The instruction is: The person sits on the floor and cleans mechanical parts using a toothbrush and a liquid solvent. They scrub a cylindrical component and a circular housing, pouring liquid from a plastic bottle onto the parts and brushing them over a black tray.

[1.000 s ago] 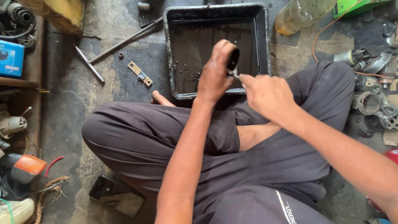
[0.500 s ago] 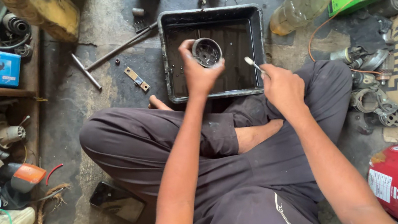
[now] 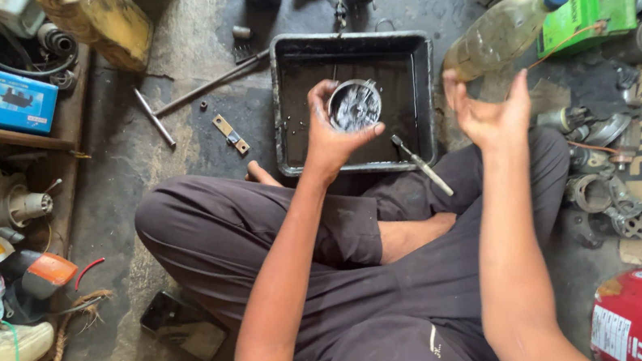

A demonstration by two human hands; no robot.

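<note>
Head view: left hand grips round metal part (insides blurred); right hand spread, empty.

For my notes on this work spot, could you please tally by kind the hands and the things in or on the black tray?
Hands: 2, the left hand and the right hand
Round metal parts: 1, the round metal part held in the left hand over the tray
Black trays: 1, the black tray
Brushes: 1, the brush lying across the tray's near rim
Total: 5
</note>
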